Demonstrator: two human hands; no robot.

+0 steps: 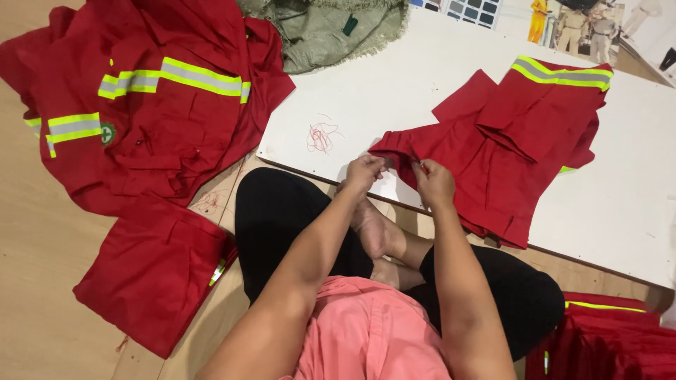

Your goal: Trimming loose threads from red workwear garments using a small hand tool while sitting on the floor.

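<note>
Together, left hand [364,172] and right hand [434,182] pinch red garment [493,162].

Open white board [394,91] left of the red garment [507,155], broken only by a tangle of red thread [321,136]; far edge blocked by green sacking [324,32]; left floor [42,281] crowded by a red jacket heap [155,105] and folded red piece [151,271]; red stack [612,341] at lower right.

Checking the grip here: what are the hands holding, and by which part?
Both the left hand and right hand pinch the near left edge of the red garment on the white board.
</note>
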